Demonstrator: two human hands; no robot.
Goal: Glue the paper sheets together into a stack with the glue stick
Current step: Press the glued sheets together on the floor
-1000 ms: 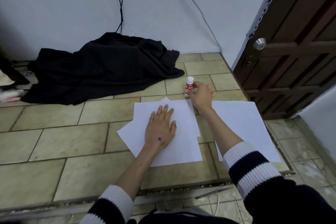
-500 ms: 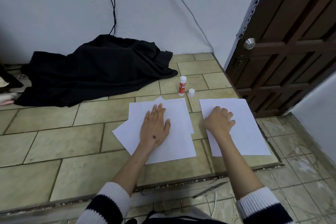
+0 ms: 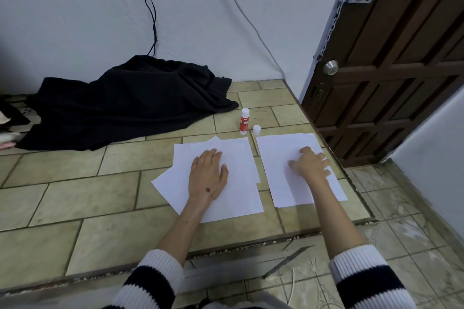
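A loose pile of white paper sheets [image 3: 238, 198] lies fanned on the tiled platform, and my left hand [image 3: 208, 174] rests flat on it with fingers together. To its right lies a separate white sheet [image 3: 278, 158]; my right hand [image 3: 311, 163] presses on it with fingers spread and slightly bent. A red and white glue stick [image 3: 244, 121] stands upright just beyond the sheets. Its white cap [image 3: 256, 130] stands on the tile beside it. Neither hand holds anything.
A heap of black cloth [image 3: 125, 105] lies at the back left against the wall, with cables [image 3: 150, 7] hanging above it. A brown wooden door [image 3: 391, 57] stands at the right. The platform edge [image 3: 251, 246] drops to a lower tiled floor near me.
My right hand has let go of the glue stick, left it standing with its cap beside it, and moved down onto the right sheet. The left hand stays on the pile.
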